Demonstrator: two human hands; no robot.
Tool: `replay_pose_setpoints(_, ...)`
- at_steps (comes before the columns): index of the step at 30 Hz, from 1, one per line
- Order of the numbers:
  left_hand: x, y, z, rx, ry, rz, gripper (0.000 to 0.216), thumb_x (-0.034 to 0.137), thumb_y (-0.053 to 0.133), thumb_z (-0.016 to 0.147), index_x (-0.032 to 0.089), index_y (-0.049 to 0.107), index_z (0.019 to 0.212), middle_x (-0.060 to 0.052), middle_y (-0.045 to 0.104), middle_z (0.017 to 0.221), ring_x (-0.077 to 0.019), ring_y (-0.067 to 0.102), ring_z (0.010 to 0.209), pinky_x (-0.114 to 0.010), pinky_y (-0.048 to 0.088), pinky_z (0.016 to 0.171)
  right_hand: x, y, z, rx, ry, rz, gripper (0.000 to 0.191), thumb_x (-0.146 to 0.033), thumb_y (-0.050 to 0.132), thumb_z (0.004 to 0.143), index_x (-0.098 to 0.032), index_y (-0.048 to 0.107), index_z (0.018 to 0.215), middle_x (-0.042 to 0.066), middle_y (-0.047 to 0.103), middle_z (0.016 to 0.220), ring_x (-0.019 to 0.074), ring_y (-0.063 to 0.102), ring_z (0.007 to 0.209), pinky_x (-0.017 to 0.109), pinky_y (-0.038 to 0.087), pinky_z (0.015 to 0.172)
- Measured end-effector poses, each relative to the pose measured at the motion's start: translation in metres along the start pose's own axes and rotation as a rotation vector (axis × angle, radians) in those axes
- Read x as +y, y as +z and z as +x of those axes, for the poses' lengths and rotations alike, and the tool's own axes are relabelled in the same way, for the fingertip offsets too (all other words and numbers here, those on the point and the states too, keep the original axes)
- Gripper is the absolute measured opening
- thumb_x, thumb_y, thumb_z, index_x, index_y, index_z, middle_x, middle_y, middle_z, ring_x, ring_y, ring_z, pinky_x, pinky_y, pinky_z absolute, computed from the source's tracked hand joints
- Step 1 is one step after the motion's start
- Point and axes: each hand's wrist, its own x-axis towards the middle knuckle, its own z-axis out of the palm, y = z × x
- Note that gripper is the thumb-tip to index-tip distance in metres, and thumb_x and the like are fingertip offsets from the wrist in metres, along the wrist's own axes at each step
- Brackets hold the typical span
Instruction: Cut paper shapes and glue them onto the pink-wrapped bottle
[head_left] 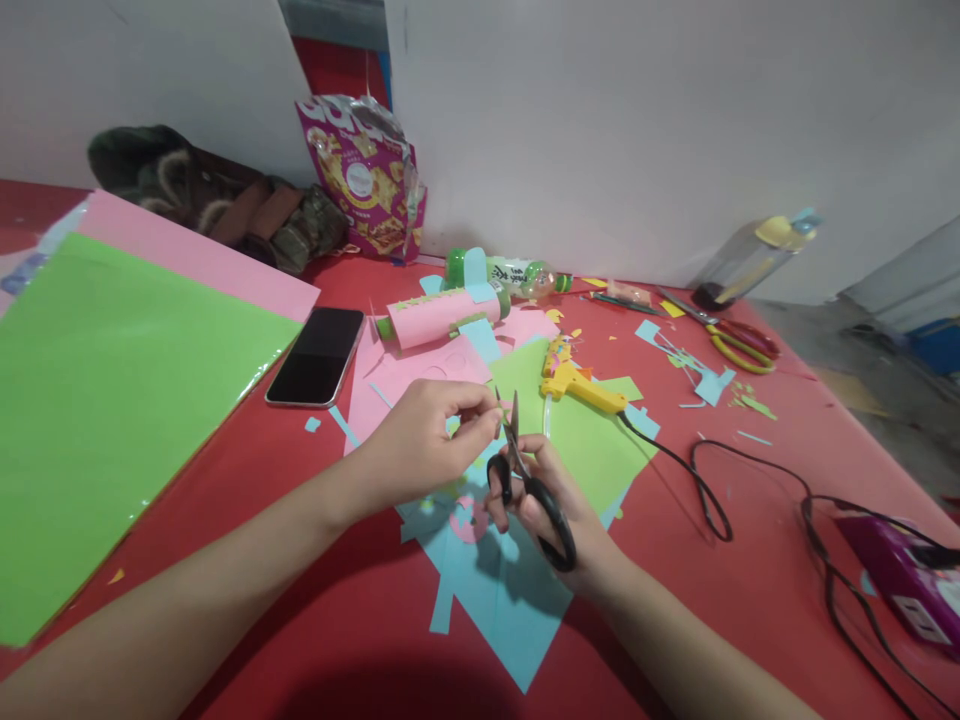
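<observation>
My right hand [551,490] is closed on black-handled scissors [553,520], fingers through the loops, with the blades pointing up and slightly apart. Beside the blade tips, my left hand [442,430] pinches a tiny piece that looks greenish; its shape is too small to make out. Under both hands lie blue paper [510,610], green paper [600,460] and pink paper [360,410], overlapping. A pink paper ring [469,520] rests on the blue sheet. A yellow glue gun [581,385] lies on the green paper, beyond my right hand.
A phone [316,357] and a large green sheet pack [142,400] lie left. Behind are a pink-wrapped roll [446,315], a green bottle [525,275] and a snack bag [367,180]. Yellow-red scissors [739,345], a black cable [757,460] and a purple box [904,580] are right.
</observation>
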Motion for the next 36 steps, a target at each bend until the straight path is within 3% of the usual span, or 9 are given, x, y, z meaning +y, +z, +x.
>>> replay_pose_setpoints(16,0.0042,-0.0067,0.0000,-0.020,-0.016,0.084,0.023,0.022,0.040,0.077,0.012,0.056,0.063,0.000,0.057,0.059,-0.0092,0.049,0.056,-0.019,0.035,0.053,-0.0021,-0.0003,0.0004,-0.014,0.007,-0.026,0.038,-0.043,0.060,0.069,-0.022,0.036,0.088,-0.005,0.043,0.069,0.0051,0.046,0.050,0.020,0.035,0.048)
replay_pose_setpoints(36,0.0033,-0.0101,-0.0001,-0.064,-0.048,0.038,0.026,0.026,0.041,0.077,0.012,0.056,0.061,0.001,0.052,0.054,-0.0079,0.043,0.051,-0.018,0.031,0.045,-0.0017,0.0004,-0.0004,-0.022,0.022,-0.028,0.038,-0.044,0.060,0.068,-0.022,0.036,0.087,-0.005,0.044,0.069,0.0049,0.047,0.050,0.019,0.034,0.047)
